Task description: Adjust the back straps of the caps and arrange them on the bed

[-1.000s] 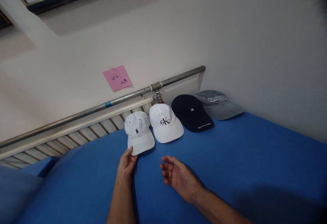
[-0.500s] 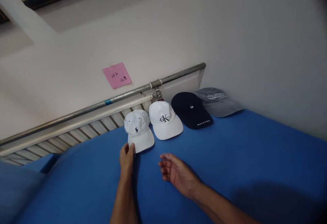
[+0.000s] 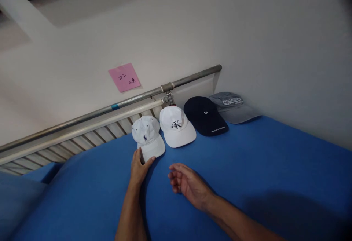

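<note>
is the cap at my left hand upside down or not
The white cap is right way up: its domed crown shows, with no inside visible.

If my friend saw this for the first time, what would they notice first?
Probably the row of baseball caps, two white, one black and one gray, at the back of the bright blue cloth. The left hand touches the brim of the leftmost white cap. Above the metal pipe, a pink note sticks to the wall.
</note>
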The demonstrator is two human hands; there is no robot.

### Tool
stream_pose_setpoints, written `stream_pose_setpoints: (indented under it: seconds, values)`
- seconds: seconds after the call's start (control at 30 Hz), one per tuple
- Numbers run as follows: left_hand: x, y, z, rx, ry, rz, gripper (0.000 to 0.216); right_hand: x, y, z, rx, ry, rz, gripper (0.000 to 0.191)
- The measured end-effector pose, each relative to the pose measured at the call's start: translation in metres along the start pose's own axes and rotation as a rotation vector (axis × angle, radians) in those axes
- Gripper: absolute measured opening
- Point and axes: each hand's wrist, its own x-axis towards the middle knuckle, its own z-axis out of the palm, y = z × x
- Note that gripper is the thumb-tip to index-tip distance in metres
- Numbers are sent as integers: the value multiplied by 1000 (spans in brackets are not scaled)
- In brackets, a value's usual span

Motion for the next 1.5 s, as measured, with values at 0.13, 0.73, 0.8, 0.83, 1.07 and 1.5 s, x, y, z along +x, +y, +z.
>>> stream_pose_setpoints:
  seconds: [0.13, 0.73, 0.8, 0.83, 1.07, 1.5]
  values:
    - [4, -1, 3, 69, -3, 36, 70, 0, 2, 1, -37, -20, -23, 27]
    - [-9, 1, -1, -157, 137, -91, 53, 1, 5, 2, -247, -61, -73, 26]
    - [-22, 5, -5, -172, 199, -148, 48, 0, 5, 2, -264, -76, -73, 28]
    - [-30, 8, -7, -168, 228, -172, 45, -1, 5, 2, -265, -75, -73, 29]
    - [-99, 9, -29, -30, 329, -178, 33, -1, 9, 3, -345, -24, -44, 17]
    - [-266, -4, -220, 950, 634, -266, 53, -40, 6, 12, -452, 16, -43, 9]
